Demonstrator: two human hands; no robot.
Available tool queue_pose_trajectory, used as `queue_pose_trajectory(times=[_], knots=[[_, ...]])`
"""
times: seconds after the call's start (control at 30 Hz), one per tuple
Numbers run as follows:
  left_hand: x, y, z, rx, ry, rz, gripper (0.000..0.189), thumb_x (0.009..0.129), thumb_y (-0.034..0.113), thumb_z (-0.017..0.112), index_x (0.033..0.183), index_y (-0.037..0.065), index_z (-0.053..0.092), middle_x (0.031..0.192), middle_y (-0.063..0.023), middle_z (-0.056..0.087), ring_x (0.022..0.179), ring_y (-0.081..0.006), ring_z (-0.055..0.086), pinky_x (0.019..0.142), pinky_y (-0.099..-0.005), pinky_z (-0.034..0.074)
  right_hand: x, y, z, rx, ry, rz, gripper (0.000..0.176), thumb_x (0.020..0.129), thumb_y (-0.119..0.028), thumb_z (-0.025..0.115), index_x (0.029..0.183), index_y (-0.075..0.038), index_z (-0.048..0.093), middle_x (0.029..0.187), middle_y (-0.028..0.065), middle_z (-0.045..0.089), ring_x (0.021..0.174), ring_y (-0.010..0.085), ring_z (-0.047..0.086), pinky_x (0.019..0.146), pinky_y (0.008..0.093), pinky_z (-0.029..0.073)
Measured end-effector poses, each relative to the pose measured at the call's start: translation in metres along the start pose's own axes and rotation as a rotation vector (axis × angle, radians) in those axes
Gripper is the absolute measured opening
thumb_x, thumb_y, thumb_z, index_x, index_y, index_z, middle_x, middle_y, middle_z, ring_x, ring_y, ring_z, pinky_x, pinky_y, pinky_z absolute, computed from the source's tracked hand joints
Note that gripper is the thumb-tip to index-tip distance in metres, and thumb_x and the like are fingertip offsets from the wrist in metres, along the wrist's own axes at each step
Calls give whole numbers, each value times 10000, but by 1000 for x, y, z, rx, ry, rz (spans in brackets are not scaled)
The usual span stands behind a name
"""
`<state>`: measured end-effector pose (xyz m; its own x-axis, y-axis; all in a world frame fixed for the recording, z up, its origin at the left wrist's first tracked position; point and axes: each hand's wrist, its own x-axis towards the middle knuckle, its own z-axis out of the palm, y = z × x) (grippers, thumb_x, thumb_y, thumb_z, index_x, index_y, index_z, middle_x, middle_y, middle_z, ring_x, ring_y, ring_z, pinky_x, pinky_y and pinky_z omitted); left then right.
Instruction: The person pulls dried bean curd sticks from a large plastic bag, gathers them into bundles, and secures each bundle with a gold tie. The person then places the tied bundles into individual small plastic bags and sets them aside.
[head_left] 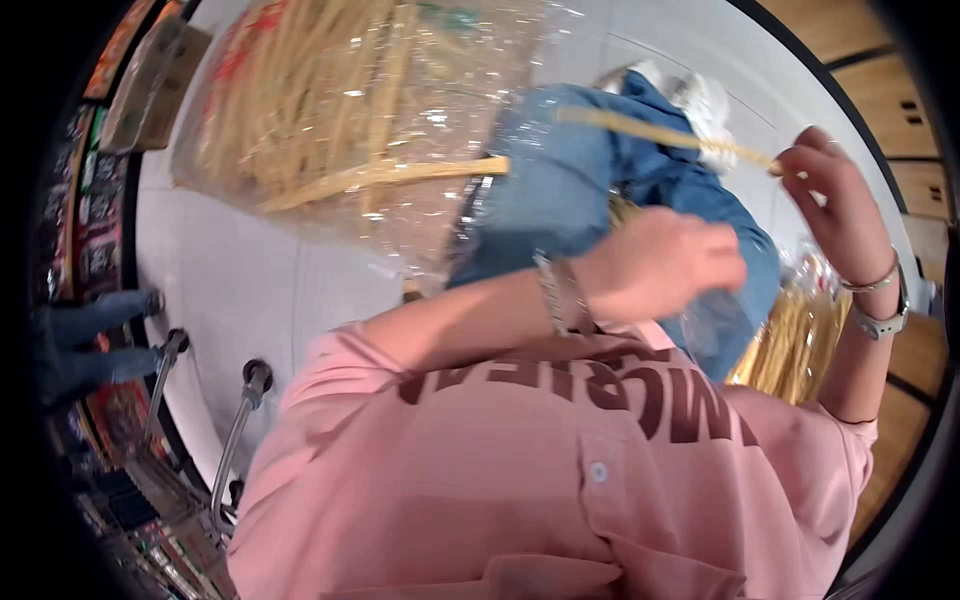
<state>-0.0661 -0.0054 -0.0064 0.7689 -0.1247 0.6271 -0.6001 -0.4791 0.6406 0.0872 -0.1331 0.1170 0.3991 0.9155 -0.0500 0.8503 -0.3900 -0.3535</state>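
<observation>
My right hand (830, 205), with a watch on its wrist, pinches one end of a long, flat, pale yellow strip (650, 130), which stretches leftward above my jeans. My left hand (665, 265) is in front of my chest with its fingers curled. Motion blur hides what they hold, if anything. Some clear plastic (708, 325) shows just below those fingers. To the left, a large clear plastic bag (440, 215) holds several similar yellow strips (320, 80). One loose strip (390, 175) lies across the bag, its end toward my leg.
Beside my right arm stands another clear package with golden strips (790, 340). Wooden cabinets (905, 100) line the right side. A cardboard box (160, 85) and stocked shelves are at left. Metal legs with dark feet (257, 375) rest on the pale floor near another person's legs (100, 335).
</observation>
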Motion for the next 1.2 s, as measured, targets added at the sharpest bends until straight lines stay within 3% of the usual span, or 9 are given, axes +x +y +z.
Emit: queue_pose_trajectory(times=[0.1, 0.13, 0.27, 0.37, 0.5, 0.77, 0.83, 1.03, 1.2], knots=[[18, -6, -16, 116, 41, 22, 135, 700, 6, 552, 793, 99, 587, 835, -39, 566, 730, -231, 586, 604, -333, 474, -46, 36, -31, 164, 299, 6, 137, 882, -23, 503, 967, 30, 596, 919, 64, 569, 761, 119, 511, 694, 219, 423], [24, -7, -19, 149, 30, 6, 134, 709, 8, 552, 799, 100, 587, 832, -37, 567, 730, -233, 586, 602, -333, 472, -62, 39, -37, 432, 458, 182, 201, 915, -62, 476, 1049, 41, 584, 920, 38, 556, 797, 100, 499, 740, 221, 409], [44, -8, -23, 286, -17, -75, 119, 747, 21, 556, 818, 112, 584, 826, -29, 569, 725, -242, 585, 598, -335, 465, -77, 15, -28, 1141, 449, -253, 307, 958, -123, 338, 1188, 14, 489, 971, 118, 530, 894, 220, 524, 809, 349, 453], [55, -8, -21, 360, -22, -127, 85, 776, 52, 571, 827, 119, 576, 828, -21, 572, 718, -247, 581, 599, -337, 460, -70, 2, 9, 916, 630, -200, 226, 925, -83, 453, 1113, 23, 519, 949, 99, 575, 892, 196, 561, 844, 339, 451], [65, -14, -21, 425, -19, -127, 65, 786, 70, 575, 835, 112, 573, 831, -20, 577, 725, -246, 579, 605, -334, 458, -59, 2, 44, 646, 570, -10, 109, 848, -53, 591, 930, 19, 584, 927, 56, 604, 884, 114, 563, 814, 236, 436], [76, -13, -22, 455, -5, -117, 57, 794, 82, 565, 841, 114, 572, 831, -20, 582, 742, -241, 580, 612, -331, 461, -67, 20, 22, 527, 402, 319, 153, 865, -164, 604, 832, -14, 605, 634, -17, 552, 563, 24, 487, 510, 159, 379], [76, -14, -21, 457, 0, -113, 60, 792, 80, 565, 841, 114, 572, 831, -20, 583, 743, -242, 580, 613, -333, 462, -67, 26, 16, 671, 462, 224, 187, 873, -183, 601, 796, -12, 598, 603, -18, 529, 521, 28, 457, 476, 166, 367], [73, -21, -19, 436, 1, -126, 74, 778, 72, 569, 837, 116, 569, 825, -29, 578, 749, -251, 578, 614, -347, 463, -58, 17, -17, 403, 306, 104, 161, 864, -132, 603, 796, 8, 561, 656, -1, 540, 600, 48, 505, 536, 176, 413], [73, -22, -17, 406, 16, -135, 85, 765, 67, 573, 834, 117, 568, 817, -42, 571, 752, -267, 574, 615, -359, 460, -28, 18, 4, 213, 273, 121, 169, 823, -138, 633, 763, -3, 551, 554, 39, 517, 513, 89, 509, 474, 231, 393]])
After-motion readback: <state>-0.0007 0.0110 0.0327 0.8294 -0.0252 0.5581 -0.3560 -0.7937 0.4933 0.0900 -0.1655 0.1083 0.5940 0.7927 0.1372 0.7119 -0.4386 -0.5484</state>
